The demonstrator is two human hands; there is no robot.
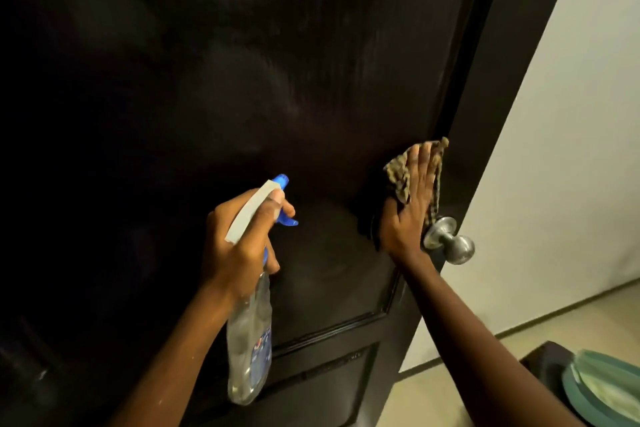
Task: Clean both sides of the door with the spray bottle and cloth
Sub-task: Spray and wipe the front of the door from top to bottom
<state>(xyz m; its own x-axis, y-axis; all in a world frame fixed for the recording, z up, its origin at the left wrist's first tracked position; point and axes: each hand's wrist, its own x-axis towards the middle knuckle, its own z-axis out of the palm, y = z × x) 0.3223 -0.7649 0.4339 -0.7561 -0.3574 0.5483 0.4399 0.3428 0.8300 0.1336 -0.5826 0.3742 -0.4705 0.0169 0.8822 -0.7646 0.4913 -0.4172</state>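
Observation:
A dark brown panelled door (242, 80) fills most of the view, with wet smears high on its face. My left hand (239, 239) grips a clear spray bottle (249, 340) with a blue nozzle and white head, pointed at the door. My right hand (412, 204) presses a brown patterned cloth (398, 173) flat against the door near its right edge, just above a round silver door knob (450, 241).
A pale wall (561, 156) stands to the right of the door's edge, over a light floor (460, 350). At the bottom right sits a dark stand (543, 360) bearing a green round item (602, 388).

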